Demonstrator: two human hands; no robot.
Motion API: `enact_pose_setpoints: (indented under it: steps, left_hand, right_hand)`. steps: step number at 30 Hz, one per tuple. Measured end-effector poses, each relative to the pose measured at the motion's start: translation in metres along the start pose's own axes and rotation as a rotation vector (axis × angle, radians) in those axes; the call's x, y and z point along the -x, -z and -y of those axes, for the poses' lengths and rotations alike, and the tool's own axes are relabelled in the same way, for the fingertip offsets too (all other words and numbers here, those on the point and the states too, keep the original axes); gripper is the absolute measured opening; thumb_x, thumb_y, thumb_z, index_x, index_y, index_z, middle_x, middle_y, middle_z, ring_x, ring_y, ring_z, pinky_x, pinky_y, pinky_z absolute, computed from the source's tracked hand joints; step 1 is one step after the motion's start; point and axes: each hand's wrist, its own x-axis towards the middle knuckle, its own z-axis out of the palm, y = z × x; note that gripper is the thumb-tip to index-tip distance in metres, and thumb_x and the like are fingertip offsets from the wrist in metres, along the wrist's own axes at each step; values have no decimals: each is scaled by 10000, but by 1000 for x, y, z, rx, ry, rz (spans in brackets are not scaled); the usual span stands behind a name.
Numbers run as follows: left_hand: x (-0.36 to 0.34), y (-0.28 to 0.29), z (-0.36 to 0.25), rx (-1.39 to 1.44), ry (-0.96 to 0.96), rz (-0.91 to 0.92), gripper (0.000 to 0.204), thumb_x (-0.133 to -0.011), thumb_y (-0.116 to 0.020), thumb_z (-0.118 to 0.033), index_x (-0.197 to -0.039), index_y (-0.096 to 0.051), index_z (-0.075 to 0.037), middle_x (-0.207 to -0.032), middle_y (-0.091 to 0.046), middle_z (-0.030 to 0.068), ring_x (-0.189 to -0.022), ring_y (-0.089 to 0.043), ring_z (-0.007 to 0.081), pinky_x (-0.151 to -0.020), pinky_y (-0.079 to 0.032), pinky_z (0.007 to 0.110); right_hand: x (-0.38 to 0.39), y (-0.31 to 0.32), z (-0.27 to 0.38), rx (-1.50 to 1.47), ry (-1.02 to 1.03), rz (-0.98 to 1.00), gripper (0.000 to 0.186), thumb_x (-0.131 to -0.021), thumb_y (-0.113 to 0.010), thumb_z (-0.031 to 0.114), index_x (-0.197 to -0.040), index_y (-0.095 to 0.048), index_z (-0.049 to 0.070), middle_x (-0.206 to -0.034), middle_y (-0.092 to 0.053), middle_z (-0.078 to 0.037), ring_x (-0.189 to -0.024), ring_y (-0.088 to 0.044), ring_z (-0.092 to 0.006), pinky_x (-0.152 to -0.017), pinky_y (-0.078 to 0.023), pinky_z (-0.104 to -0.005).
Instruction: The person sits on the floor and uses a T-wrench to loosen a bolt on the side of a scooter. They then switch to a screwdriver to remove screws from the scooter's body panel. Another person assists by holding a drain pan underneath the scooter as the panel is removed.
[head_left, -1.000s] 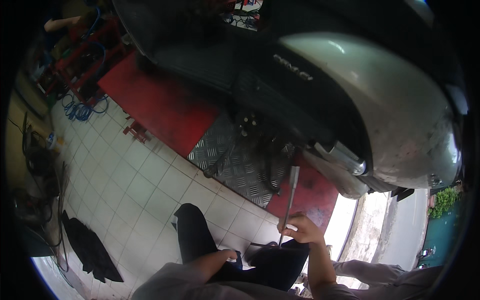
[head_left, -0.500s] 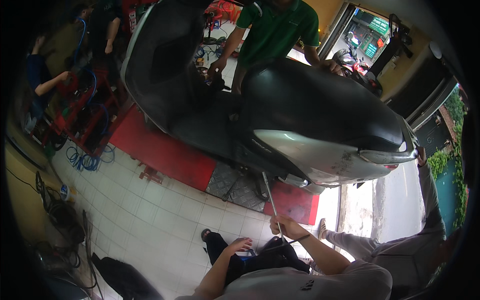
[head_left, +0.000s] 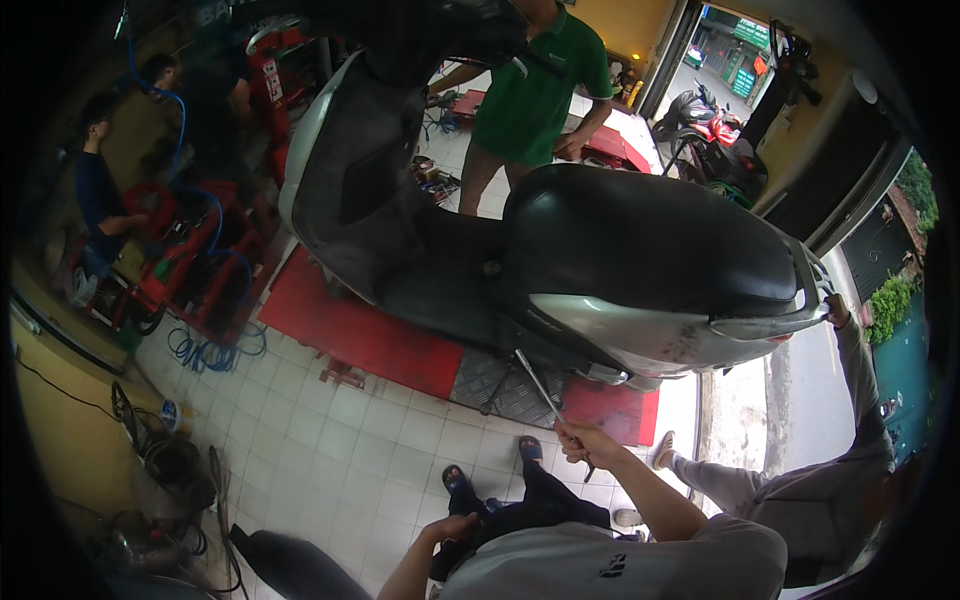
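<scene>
My right hand point(head_left: 588, 445) is closed around a long silver metal rod point(head_left: 537, 378), which slants up and left toward the underside of a scooter. A short dark end of the rod shows below my fist. The scooter point(head_left: 650, 240), silver-grey with a black seat, is above and ahead of my hands. Whether the rod's tip touches the scooter I cannot tell. Beside my dark trousers hangs my left hand point(head_left: 456, 527), its fingers loosely extended and no object visible in it.
The scooter stands over a red platform point(head_left: 370, 330) with a metal plate point(head_left: 505, 390). Beyond it is a person in green point(head_left: 545, 90). At right, another person's hand point(head_left: 838, 310) grips the rear rail. A blue hose point(head_left: 215, 350) and black cables point(head_left: 150, 440) lie at left.
My left hand has dropped closer to my trousers. My right hand still grips the rod. The person in green has straightened up and drawn back from the scooter. The whole view has shifted.
</scene>
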Motion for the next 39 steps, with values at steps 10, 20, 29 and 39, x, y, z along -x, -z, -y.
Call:
enact_pose_setpoints:
  steps: [10, 20, 29, 39]
  left_hand:
    - [112, -60, 12, 137, -197, -368, 524, -931, -590, -443, -1233, -606, -15, -1083, -653, 145, -880, -628, 186, -757, -515, 331]
    - [110, -128, 6, 741, -75, -742, 747, -877, -629, -524, -1352, -332, -28, -979, -616, 149, -787, -626, 250, -709, -534, 411]
    - [123, -162, -22, 128, 27, -1429, 477, -932, -541, -439, -935, -658, 23, -745, -654, 290, -790, -671, 437, -636, -507, 478]
    - [125, -78, -9, 122, -82, -1545, 481, -982, -462, -352, -844, -690, 48, -670, -631, 266, -695, -648, 433, -638, -479, 475]
  right_hand:
    - [-32, 20, 13, 111, -271, 284, 250, -1042, -421, 253, -1057, -525, 26, -627, -301, 69, -478, -256, -30, -439, -214, -211]
    - [-25, 60, 33, -180, -254, 561, 296, -1039, -435, 274, -1063, -556, 5, -639, -370, 56, -463, -309, -25, -401, -243, -205]
    - [-19, 79, 41, -125, -260, 380, 272, -1015, -489, 314, -994, -556, 51, -689, -391, 34, -517, -327, -27, -416, -269, -182]
    - [-34, 27, 54, -50, -235, 287, 257, -1003, -506, 329, -895, -509, 96, -716, -437, 11, -527, -340, -26, -423, -291, -181]
